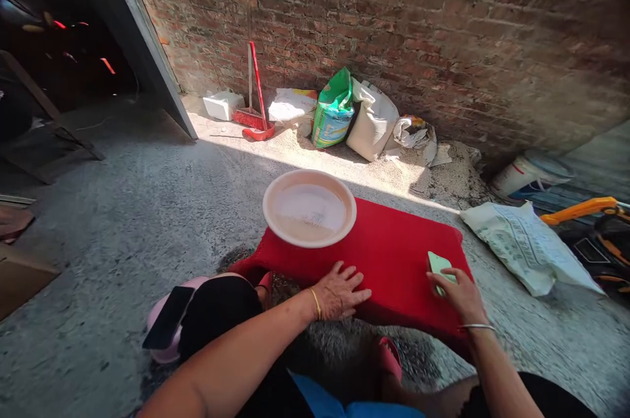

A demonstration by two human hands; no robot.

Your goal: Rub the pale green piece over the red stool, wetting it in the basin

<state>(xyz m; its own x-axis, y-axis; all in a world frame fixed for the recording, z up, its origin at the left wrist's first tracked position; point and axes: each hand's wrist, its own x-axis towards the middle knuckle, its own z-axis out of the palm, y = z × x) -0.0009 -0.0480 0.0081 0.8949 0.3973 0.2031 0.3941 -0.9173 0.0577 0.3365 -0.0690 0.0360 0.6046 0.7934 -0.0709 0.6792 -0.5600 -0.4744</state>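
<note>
Beneath the right hand [462, 296], a flat pale-green object [436, 262] is gripped; red cloth [388, 241] is touched by the spread left hand [339, 293]; if tugged, it could tip the round cream plastic basin [309, 243] beyond

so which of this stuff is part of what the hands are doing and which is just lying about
Part of it:
pale green block, held in the right hand
red cloth, under the left hand
basin, standing on the cloth, probably

Seemingly just lying about:
broom
white box
green sack
bucket
</note>
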